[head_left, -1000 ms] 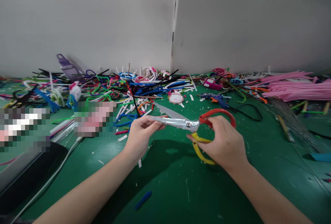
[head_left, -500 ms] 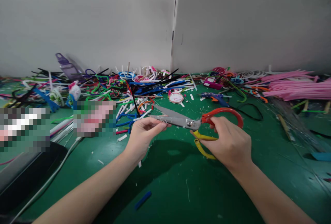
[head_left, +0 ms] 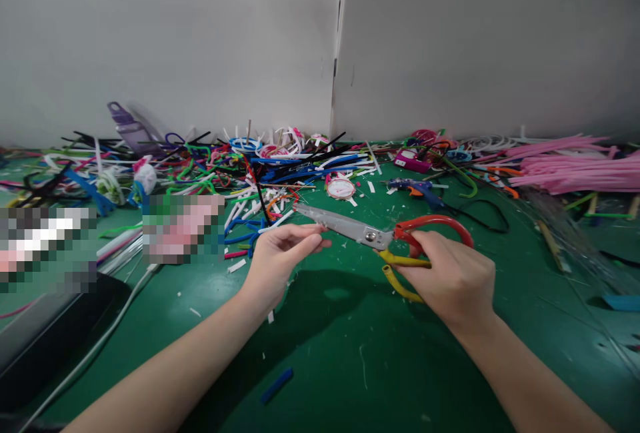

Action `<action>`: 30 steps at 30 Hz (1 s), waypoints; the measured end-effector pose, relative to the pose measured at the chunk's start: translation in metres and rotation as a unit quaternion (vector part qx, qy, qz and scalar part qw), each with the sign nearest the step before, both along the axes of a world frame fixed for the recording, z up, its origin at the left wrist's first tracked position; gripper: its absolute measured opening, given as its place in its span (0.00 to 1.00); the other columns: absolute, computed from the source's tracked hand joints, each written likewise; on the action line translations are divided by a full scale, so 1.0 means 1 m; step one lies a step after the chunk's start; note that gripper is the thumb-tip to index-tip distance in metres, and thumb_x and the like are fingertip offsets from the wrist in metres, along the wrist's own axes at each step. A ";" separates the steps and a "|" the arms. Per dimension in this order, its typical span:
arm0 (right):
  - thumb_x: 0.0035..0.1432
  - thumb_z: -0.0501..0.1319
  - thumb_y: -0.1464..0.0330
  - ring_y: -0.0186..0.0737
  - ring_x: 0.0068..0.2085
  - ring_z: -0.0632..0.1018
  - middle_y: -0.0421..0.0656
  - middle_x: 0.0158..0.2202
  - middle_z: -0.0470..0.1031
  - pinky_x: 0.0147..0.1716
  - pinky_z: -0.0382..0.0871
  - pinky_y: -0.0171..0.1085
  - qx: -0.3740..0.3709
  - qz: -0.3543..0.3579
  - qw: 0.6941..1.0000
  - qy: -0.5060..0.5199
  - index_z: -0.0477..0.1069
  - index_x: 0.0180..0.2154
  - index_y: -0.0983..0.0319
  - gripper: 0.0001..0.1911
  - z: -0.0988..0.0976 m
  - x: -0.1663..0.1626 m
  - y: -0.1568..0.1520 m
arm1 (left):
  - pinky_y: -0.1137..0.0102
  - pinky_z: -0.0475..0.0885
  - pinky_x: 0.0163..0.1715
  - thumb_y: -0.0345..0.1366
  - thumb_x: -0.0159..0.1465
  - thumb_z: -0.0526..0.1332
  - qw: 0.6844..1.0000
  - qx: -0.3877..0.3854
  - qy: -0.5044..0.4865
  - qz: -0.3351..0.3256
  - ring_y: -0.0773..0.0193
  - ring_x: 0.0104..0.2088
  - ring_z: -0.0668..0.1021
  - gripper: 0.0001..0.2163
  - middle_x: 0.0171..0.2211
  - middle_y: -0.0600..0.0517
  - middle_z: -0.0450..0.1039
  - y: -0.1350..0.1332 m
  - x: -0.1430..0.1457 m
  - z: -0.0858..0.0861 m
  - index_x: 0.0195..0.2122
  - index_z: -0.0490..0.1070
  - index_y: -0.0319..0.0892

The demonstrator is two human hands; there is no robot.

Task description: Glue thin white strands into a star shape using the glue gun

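Observation:
My right hand point(head_left: 453, 280) grips the red and yellow handles of a pair of scissors point(head_left: 350, 228). The silver blades are closed and point left over the green table point(head_left: 350, 360). My left hand point(head_left: 283, 256) hovers just left of the blades, fingers curled with thumb and forefinger pinched. What it pinches is too small to make out. A heap of coloured pipe cleaners and strips point(head_left: 240, 173) lies just beyond both hands.
A bundle of pink pipe cleaners point(head_left: 575, 166) lies at the far right. A blue glue gun point(head_left: 417, 188) and a round pink-rimmed tape point(head_left: 340, 188) sit behind the scissors. White partition boards point(head_left: 200, 53) close the back. A black object and white cable point(head_left: 75, 340) lie front left.
The scissor blades have closed and swung a little right and away from my left hand. The left hand's fingers have stayed pinched near where the blade tip was.

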State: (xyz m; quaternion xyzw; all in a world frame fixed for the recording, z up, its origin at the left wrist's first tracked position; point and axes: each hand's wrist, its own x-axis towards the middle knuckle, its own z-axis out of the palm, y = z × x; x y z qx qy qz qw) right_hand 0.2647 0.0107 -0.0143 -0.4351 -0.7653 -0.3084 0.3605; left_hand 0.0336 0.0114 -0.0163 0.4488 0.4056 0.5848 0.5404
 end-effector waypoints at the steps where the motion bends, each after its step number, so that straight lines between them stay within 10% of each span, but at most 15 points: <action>1: 0.50 0.61 0.66 0.31 0.20 0.68 0.39 0.19 0.69 0.20 0.59 0.32 -0.010 0.001 1.000 0.013 0.68 0.30 0.65 0.08 -0.001 0.000 0.000 | 0.70 0.75 0.35 0.33 0.52 0.66 1.000 0.003 -0.003 -0.002 0.65 0.30 0.80 0.04 0.35 0.50 0.77 0.000 0.000 0.001 0.28 0.75 0.40; 12: 0.50 0.57 0.51 0.38 0.29 0.68 0.43 0.29 0.64 0.25 0.65 0.36 -0.210 -0.019 0.969 0.128 0.61 0.37 0.64 0.23 -0.006 -0.005 0.009 | 0.72 0.75 0.33 0.35 0.56 0.63 1.000 0.008 -0.001 0.004 0.67 0.30 0.79 0.05 0.35 0.50 0.77 0.003 -0.002 0.000 0.33 0.72 0.40; 30: 0.49 0.60 0.59 0.39 0.30 0.70 0.45 0.27 0.69 0.30 0.64 0.36 0.004 0.023 1.000 -0.009 0.64 0.36 0.65 0.17 0.002 0.006 0.011 | 0.72 0.71 0.34 0.33 0.61 0.57 0.942 0.176 0.283 0.048 0.67 0.32 0.76 0.05 0.30 0.53 0.75 0.004 -0.012 0.005 0.34 0.72 0.42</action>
